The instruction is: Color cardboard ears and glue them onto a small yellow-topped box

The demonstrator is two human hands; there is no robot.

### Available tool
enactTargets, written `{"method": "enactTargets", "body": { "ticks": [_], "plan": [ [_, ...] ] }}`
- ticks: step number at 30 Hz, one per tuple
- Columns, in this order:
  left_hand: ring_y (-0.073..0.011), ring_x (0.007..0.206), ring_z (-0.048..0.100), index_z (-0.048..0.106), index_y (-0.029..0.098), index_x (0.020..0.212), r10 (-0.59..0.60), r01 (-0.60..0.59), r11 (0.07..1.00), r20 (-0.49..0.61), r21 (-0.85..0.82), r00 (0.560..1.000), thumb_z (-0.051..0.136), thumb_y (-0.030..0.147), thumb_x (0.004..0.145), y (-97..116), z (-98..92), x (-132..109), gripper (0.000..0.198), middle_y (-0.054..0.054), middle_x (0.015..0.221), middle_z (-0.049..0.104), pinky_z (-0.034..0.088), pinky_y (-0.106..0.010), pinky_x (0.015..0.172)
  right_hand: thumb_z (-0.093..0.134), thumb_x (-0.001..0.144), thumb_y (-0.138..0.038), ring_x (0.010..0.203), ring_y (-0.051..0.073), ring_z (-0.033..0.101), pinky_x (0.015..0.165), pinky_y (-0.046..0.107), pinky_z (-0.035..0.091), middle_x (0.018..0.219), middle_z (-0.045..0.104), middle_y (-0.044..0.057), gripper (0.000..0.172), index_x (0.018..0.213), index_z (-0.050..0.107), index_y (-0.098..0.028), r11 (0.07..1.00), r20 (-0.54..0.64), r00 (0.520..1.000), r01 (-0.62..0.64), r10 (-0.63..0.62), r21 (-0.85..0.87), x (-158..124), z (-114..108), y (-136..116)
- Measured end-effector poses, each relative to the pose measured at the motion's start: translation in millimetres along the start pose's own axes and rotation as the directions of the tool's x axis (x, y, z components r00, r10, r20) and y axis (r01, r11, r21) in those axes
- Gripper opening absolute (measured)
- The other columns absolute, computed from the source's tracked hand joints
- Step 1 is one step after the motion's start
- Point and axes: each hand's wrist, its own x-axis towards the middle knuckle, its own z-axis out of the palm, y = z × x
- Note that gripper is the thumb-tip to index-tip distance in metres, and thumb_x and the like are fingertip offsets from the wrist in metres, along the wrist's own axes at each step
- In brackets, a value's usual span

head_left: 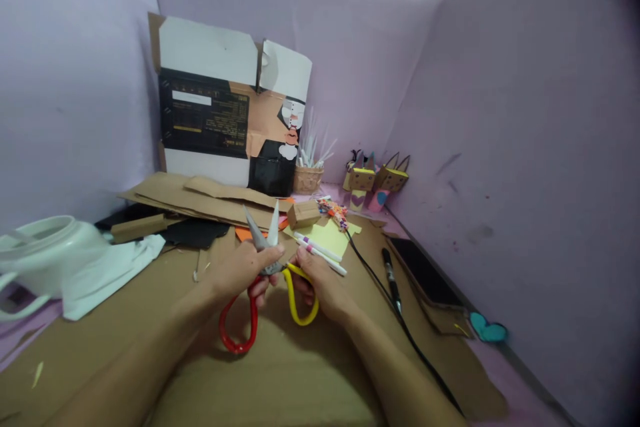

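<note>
A pair of scissors (271,267) with its blades spread and pointing away from me is held above the cardboard in the middle. Around the base of the blades, next to the red handle loop, my left hand (245,265) is closed. My right hand (320,280) grips the upper part of the yellow handle loop, its fingers partly hidden behind it. Just beyond my right hand lie white pens (320,253) with purple bands, partly over a yellow paper sheet (345,237). A small cardboard box (303,214) sits behind the blades.
Cardboard strips (165,193) and a printed flattened box (205,113) are at the back left. A white pot (45,260) with a cloth stands left. To the right are a black cable (370,271), a marker (391,277) and a phone (425,272) by the wall.
</note>
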Motion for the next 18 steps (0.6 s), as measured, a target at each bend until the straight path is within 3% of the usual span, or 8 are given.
{"method": "enactTargets", "body": {
  "ticks": [6,18],
  "plan": [
    [-0.013,0.028,0.047,0.051,0.013,0.047,0.018,-0.015,0.997,-0.041,0.072,0.999,0.044,0.053,0.078,8.7,0.6,-4.2,0.05,0.002,0.027,0.04,0.038,-0.023,0.035,0.053,0.07,-0.064,0.037,0.003,0.014,0.034,0.018,0.009,0.045,0.024,-0.011,0.048,0.06,0.04,-0.02,0.997,-0.005,1.0,-0.011,0.012,0.082,-1.8,2.2,-1.5],
    [-0.0102,0.026,0.042,0.047,0.015,0.049,0.022,-0.022,0.999,-0.001,0.036,1.0,0.044,0.047,0.079,8.4,-0.4,-8.4,0.043,0.003,0.029,0.042,0.039,-0.023,0.035,0.055,0.069,-0.064,0.037,0.004,0.014,0.037,0.02,0.009,0.043,0.022,-0.011,0.05,0.055,0.037,-0.019,0.998,0.031,0.999,-0.039,0.038,0.047,-4.3,3.5,0.0]
  ]
}}
